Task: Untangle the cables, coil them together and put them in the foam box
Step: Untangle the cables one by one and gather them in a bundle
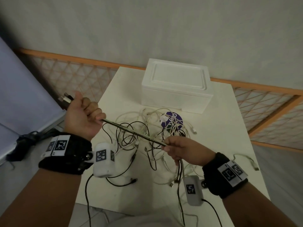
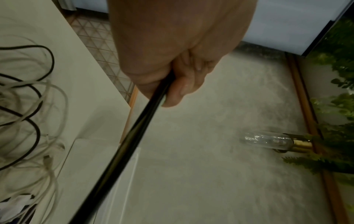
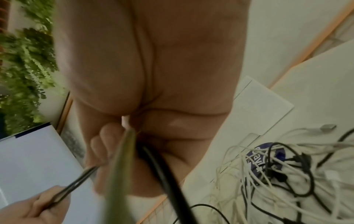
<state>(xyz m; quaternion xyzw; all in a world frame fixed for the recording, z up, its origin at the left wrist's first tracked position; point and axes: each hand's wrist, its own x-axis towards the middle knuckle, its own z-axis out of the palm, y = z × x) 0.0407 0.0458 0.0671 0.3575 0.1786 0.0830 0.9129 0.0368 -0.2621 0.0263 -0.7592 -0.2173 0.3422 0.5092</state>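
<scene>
My left hand (image 1: 85, 112) is fisted round a bundle of black and white cables (image 1: 132, 131), with plug ends (image 1: 66, 99) sticking out past the thumb. The bundle runs taut down to my right hand (image 1: 177, 148), which pinches it; loose ends hang below that hand. In the left wrist view the fingers (image 2: 184, 84) curl round the black cable (image 2: 134, 136). In the right wrist view, fingers (image 3: 107, 144) grip the black and pale cables (image 3: 159, 163). A tangle of cables (image 1: 155, 128) lies on the white table (image 1: 229, 112). The closed foam box (image 1: 177, 86) stands behind it.
A purple round disc (image 1: 173, 120) lies under the tangle near the box. An orange-framed lattice panel (image 1: 73, 74) runs behind the table. A pale blue surface (image 1: 24, 95) and a dark bundle (image 1: 24, 141) sit at the left. A stray white cable (image 1: 246, 159) lies at the table's right.
</scene>
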